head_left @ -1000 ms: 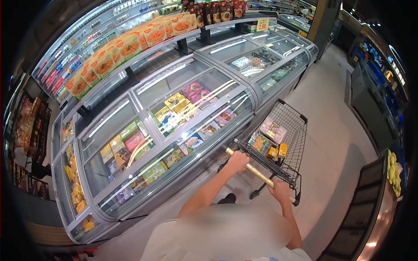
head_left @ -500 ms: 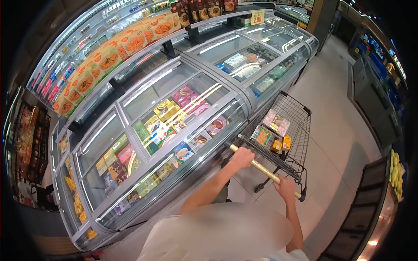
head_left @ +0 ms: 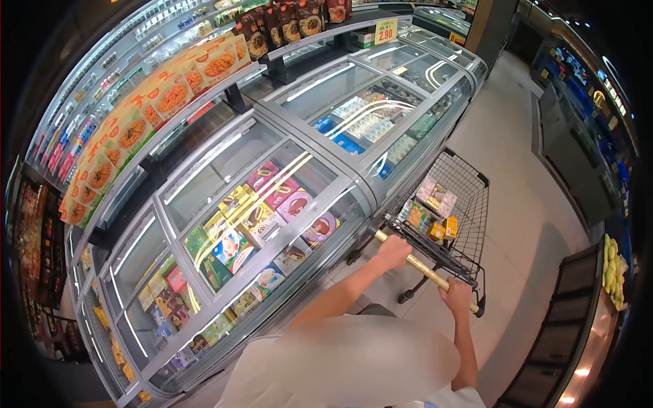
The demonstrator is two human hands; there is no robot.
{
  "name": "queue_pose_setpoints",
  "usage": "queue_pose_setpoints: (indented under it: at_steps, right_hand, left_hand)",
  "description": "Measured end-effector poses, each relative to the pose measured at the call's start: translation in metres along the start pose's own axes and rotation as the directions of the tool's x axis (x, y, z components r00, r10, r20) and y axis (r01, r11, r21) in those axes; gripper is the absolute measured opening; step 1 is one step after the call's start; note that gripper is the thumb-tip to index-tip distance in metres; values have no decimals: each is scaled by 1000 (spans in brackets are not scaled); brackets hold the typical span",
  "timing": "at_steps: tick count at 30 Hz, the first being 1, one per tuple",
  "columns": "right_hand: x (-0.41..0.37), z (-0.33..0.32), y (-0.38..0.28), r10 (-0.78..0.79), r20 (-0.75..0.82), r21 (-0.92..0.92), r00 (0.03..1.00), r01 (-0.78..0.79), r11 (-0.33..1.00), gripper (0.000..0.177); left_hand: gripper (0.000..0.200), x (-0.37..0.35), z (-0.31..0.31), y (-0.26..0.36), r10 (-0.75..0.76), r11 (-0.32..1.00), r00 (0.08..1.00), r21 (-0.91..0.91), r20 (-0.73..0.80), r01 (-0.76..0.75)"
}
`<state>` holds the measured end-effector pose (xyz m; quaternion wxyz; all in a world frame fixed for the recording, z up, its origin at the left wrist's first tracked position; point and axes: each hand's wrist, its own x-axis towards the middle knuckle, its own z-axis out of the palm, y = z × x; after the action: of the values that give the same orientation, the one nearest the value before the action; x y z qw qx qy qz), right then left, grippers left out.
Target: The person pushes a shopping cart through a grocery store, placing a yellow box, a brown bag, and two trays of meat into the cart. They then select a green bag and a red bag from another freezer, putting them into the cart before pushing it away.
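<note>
Both hands grip the gold handle (head_left: 427,270) of a black wire shopping cart (head_left: 469,183). My left hand (head_left: 394,252) is closed round the handle near its left end, and my right hand (head_left: 456,295) wraps it near the right end. Inside the cart lie a clear-wrapped pack of pale pinkish food (head_left: 437,197), a tray pack (head_left: 415,215) with a green and orange label, and small yellow-orange boxes (head_left: 445,228). Close to the cart's left side stands a long glass-topped freezer (head_left: 367,190) filled with colourful packages.
Boxes of noodles (head_left: 170,98) and dark pouches (head_left: 299,24) line a shelf above the freezer, beside a 2.90 price sign (head_left: 386,31). Tiled floor (head_left: 503,115) stretches ahead. At the right are a dark stand (head_left: 554,333) with yellow-green produce (head_left: 613,272) and grey counters (head_left: 575,153).
The cart and my hands have shifted slightly right in view, away from the freezer's edge. The freezer and its shelf have slid left in view. Both hands keep their grip.
</note>
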<state>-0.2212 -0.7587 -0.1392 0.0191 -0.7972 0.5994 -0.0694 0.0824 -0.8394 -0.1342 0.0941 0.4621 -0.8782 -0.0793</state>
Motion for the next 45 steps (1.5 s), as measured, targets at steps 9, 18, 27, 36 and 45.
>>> queue_pose_setpoints:
  at_steps: [9,18,27,36,45]
  right_hand:
    - [80,10,71,-40,-78,-23,996,38,999,35]
    - [174,8,138,-1,27,50,1000,-1,999,30]
    - [246,15,190,3,59,62,998,-7,998,24]
    - [370,9,83,-84,120,455,989,21,890,29]
    - [478,24,16,-148,426,367,892,-21,930,47]
  left_hand:
    - [13,113,11,-26,1,1000,987,0,159,-1]
    - [18,220,37,-50,-29,1000,996,-5,85,29]
    - [17,303,59,-78,6,998,994,-62,110,1]
    - [45,295,-54,-195,43,841,943,-498,-330,-212]
    - [60,324,-296,-666,-521,807,228,-387,-823,447]
